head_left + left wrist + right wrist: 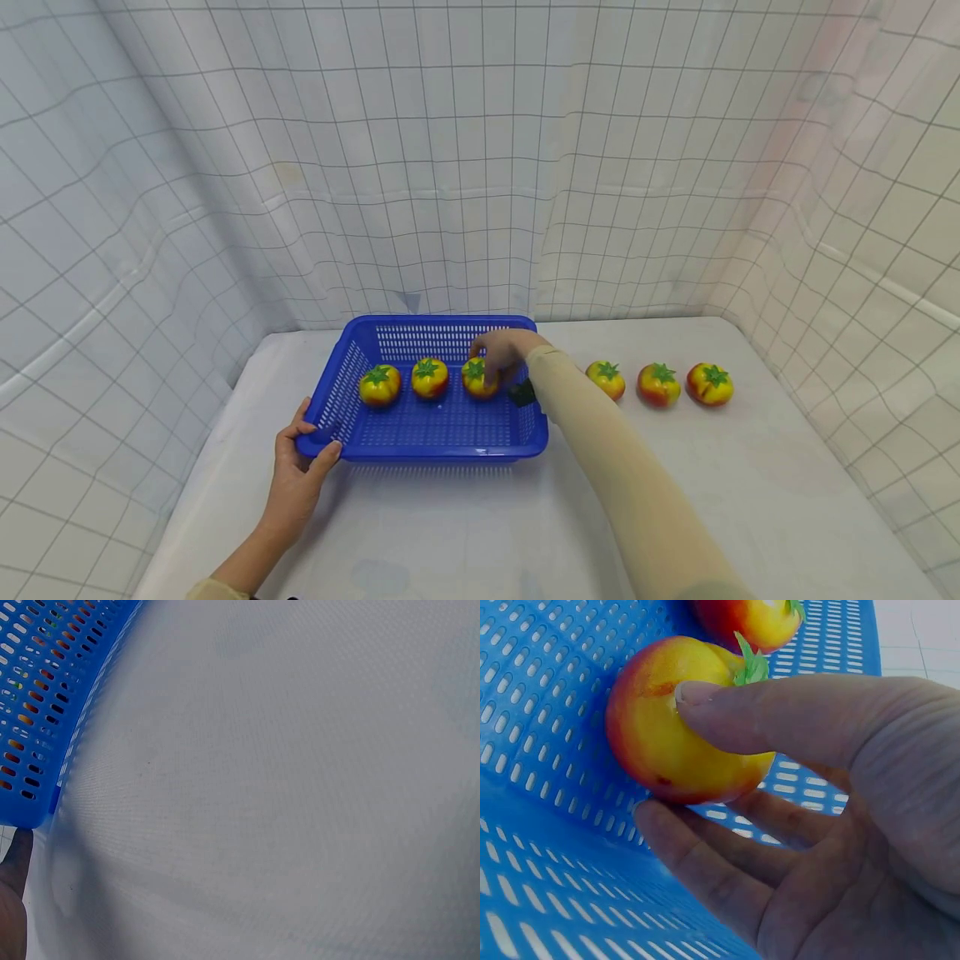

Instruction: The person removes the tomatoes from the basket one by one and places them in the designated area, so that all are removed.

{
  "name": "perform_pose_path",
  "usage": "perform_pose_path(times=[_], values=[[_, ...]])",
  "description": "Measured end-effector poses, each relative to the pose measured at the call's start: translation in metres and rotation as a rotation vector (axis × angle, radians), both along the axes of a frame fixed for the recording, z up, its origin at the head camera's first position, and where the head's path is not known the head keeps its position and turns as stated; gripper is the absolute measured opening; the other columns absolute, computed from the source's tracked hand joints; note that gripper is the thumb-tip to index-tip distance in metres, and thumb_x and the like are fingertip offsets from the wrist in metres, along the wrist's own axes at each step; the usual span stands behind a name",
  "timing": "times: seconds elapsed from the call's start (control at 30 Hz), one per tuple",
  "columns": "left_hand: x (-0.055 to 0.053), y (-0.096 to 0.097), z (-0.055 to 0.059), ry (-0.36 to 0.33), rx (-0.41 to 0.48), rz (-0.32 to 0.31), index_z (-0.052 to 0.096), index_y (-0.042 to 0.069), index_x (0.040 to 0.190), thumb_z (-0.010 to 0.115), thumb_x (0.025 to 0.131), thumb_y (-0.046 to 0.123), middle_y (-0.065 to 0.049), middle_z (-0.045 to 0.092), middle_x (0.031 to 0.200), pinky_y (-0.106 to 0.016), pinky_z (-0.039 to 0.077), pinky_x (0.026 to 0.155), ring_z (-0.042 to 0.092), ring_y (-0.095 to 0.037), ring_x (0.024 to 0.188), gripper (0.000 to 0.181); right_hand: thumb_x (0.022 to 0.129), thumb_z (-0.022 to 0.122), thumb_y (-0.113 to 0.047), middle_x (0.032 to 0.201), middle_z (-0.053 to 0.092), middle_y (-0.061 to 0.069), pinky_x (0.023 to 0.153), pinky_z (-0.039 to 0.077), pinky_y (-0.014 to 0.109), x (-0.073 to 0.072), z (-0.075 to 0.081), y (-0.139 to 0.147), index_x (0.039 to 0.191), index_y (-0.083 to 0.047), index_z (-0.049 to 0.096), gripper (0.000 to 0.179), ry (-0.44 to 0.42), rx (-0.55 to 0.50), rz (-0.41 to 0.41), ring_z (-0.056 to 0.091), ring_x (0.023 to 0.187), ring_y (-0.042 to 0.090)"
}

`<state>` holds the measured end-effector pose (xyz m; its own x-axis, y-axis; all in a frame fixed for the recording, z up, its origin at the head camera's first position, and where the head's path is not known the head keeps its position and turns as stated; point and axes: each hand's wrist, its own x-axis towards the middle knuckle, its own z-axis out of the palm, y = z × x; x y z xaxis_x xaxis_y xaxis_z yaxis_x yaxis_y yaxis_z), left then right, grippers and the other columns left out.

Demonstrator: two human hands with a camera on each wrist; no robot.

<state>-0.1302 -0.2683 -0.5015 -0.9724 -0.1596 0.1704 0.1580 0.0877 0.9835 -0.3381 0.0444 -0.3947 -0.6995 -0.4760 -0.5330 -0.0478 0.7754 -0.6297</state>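
A blue plastic basket (pixel 427 452) with slotted walls stands on the white-covered table. My left hand (pixel 292 492) grips its near left corner, thumb on the front rim and fingers on the left side; the left wrist view catches only the thumb (pixel 18 862) at the basket's edge. Inside, a yellow-and-red tomato (pixel 474 383) with a green leafy top is held by my right hand (pixel 508 348). The right wrist view shows the thumb (pixel 727 712) over that tomato and the fingers curved beneath it. Two similar tomatoes, one in the middle (pixel 430 379) and one leftmost (pixel 379 387), sit beside it.
Right of the basket, three more tomatoes lie in a row on the table: one by my sleeve (pixel 604 381), a middle one (pixel 659 386) and a far right one (pixel 709 385). Checked white curtains (pixel 442 167) enclose the table at the back and sides.
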Motion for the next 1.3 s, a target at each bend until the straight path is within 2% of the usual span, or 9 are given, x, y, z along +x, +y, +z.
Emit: perform_pose_path(times=[0.17, 0.37, 0.67, 0.93, 1.3], values=[[0.001, 0.000, 0.000, -0.004, -0.011, 0.001, 0.026, 0.017, 0.127, 0.055, 0.106, 0.007, 0.003, 0.000, 0.172, -0.010, 0.043, 0.096, 0.010, -0.044, 0.151, 0.038, 0.089, 0.070, 0.008, 0.146, 0.043, 0.020, 0.099, 0.053, 0.047, -0.001, -0.002, 0.003, 0.149, -0.015, 0.051, 0.067, -0.015, -0.053, 0.048, 0.056, 0.119, 0.033], [0.001, 0.000, 0.001, -0.010, -0.017, 0.002, 0.025, 0.017, 0.127, 0.055, 0.106, 0.007, 0.002, -0.001, 0.172, -0.009, 0.044, 0.095, 0.010, -0.045, 0.151, 0.038, 0.090, 0.070, 0.007, 0.150, 0.042, 0.018, 0.099, 0.053, 0.047, -0.003, -0.004, 0.006, 0.150, -0.017, 0.051, 0.067, -0.055, -0.077, 0.066, 0.057, 0.118, 0.033], [0.001, 0.001, 0.001, -0.002, 0.001, -0.005, 0.025, 0.018, 0.127, 0.055, 0.106, 0.006, 0.002, -0.002, 0.172, -0.011, 0.045, 0.095, 0.011, -0.045, 0.150, 0.038, 0.090, 0.072, 0.005, 0.151, 0.038, 0.020, 0.098, 0.053, 0.049, -0.005, -0.006, 0.006, 0.151, -0.020, 0.050, 0.069, -0.142, -0.086, 0.052, 0.059, 0.115, 0.034], [0.002, 0.000, 0.000, 0.002, 0.002, -0.010, 0.025, 0.015, 0.128, 0.055, 0.106, 0.006, 0.002, -0.001, 0.172, -0.011, 0.045, 0.095, 0.013, -0.045, 0.149, 0.038, 0.089, 0.076, 0.001, 0.148, 0.042, 0.019, 0.095, 0.055, 0.049, -0.006, -0.011, 0.005, 0.151, -0.022, 0.050, 0.071, -0.145, -0.079, 0.053, 0.061, 0.111, 0.034], [0.001, 0.001, 0.003, -0.010, -0.004, -0.006, 0.026, 0.020, 0.125, 0.055, 0.106, 0.007, 0.003, -0.002, 0.172, -0.011, 0.045, 0.095, 0.014, -0.044, 0.149, 0.037, 0.088, 0.077, 0.000, 0.146, 0.042, 0.019, 0.091, 0.057, 0.046, -0.009, -0.013, 0.005, 0.151, -0.023, 0.050, 0.072, -0.155, -0.065, 0.072, 0.064, 0.108, 0.032]])
